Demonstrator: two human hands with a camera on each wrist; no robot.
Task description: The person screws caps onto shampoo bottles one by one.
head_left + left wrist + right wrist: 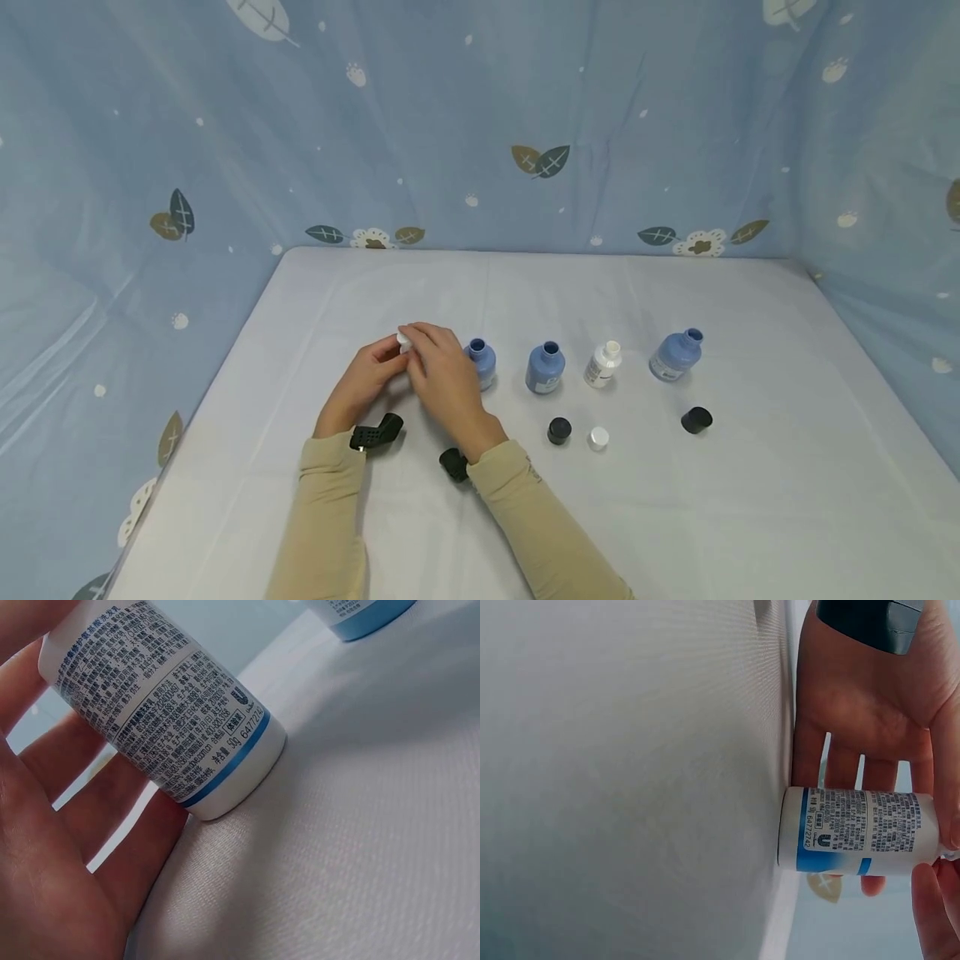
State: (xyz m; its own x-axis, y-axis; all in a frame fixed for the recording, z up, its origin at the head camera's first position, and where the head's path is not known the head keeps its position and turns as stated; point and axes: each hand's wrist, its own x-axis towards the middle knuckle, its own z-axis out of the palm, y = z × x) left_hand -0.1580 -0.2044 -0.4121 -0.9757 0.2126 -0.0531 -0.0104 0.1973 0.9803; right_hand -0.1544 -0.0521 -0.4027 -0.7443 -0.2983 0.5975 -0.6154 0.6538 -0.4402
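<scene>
A white bottle (847,859) is gripped near its top by the left hand (362,382). Its top end is pinched by the right hand (448,379), beside an uncapped blue bottle (486,368).

Blue fabric backdrop (450,100) on three sides, printed leaves (552,162), white flowers (360,237), paw prints (356,75), white cloth-covered table (750,517)

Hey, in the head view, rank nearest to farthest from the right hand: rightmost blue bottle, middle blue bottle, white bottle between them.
1. Middle blue bottle, right of the right hand.
2. White bottle, farther right.
3. Rightmost blue bottle, beyond the white one.
</scene>
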